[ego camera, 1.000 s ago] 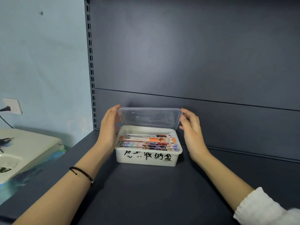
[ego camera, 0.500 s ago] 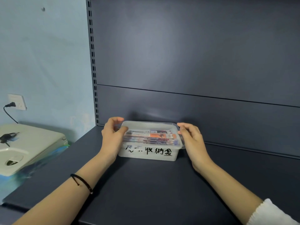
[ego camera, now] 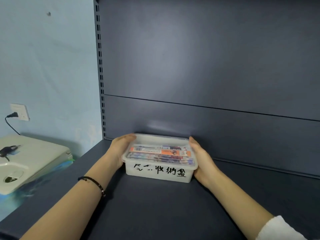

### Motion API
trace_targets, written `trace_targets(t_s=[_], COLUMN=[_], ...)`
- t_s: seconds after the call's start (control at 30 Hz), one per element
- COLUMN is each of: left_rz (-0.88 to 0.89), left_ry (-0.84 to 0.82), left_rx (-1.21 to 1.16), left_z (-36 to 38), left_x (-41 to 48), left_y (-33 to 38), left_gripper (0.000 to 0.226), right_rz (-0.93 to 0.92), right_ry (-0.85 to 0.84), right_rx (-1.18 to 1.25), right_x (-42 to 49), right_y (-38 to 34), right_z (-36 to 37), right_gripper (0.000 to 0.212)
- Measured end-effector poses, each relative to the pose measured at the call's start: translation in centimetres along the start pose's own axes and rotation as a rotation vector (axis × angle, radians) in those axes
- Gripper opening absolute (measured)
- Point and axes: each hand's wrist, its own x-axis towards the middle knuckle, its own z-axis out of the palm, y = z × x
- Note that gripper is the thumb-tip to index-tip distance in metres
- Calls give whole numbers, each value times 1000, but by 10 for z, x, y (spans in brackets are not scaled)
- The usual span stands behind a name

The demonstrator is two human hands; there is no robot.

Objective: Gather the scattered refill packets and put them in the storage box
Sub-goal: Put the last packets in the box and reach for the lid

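A white plastic storage box (ego camera: 159,173) with black handwriting on its front stands on the dark shelf (ego camera: 155,205), close to the back panel. Its clear lid (ego camera: 161,141) lies flat on top. Through the lid I see several refill packets (ego camera: 161,152), an orange one uppermost. My left hand (ego camera: 119,149) lies flat against the box's left side, fingers straight along the lid's edge. My right hand (ego camera: 200,156) lies against the right side in the same way. Both sets of fingertips reach the back corners.
The shelf's dark back panel (ego camera: 207,84) rises just behind the box. A slotted upright (ego camera: 101,84) marks the shelf's left edge. Left of the shelf stands a white appliance (ego camera: 26,161), with a wall socket and plug (ego camera: 17,113) above it.
The lid, held tilted up above the box a second ago, has come down flat onto it. Both hands dropped from the lid's edges to the box's sides.
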Motion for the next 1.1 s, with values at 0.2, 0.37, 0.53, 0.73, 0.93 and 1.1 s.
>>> trace_targets(t_s=[0.2, 0.37, 0.53, 0.73, 0.93, 1.1], left_rz=[58, 183, 388, 505, 648, 397], left_ry=[-26, -35, 39, 68, 132, 58], left_rx=[133, 313, 821, 1079, 1393, 854], left_z=[-5, -5, -3, 0, 3, -8], left_x=[5, 5, 5, 1, -4, -8], left_y=[-4, -5, 1, 3, 9, 3], left_gripper=[24, 24, 31, 28, 29, 34], right_rz=[-95, -131, -206, -181, -191, -177], right_ry=[82, 119, 156, 211, 232, 217], right_rx=[-53, -251, -563, -416, -475, -388], right_x=[-1, -2, 5, 18, 19, 8], right_y=[-6, -10, -23, -19, -19, -19], right_z=[-7, -9, -12, -17, -15, -14], right_gripper=[43, 41, 33, 22, 23, 25])
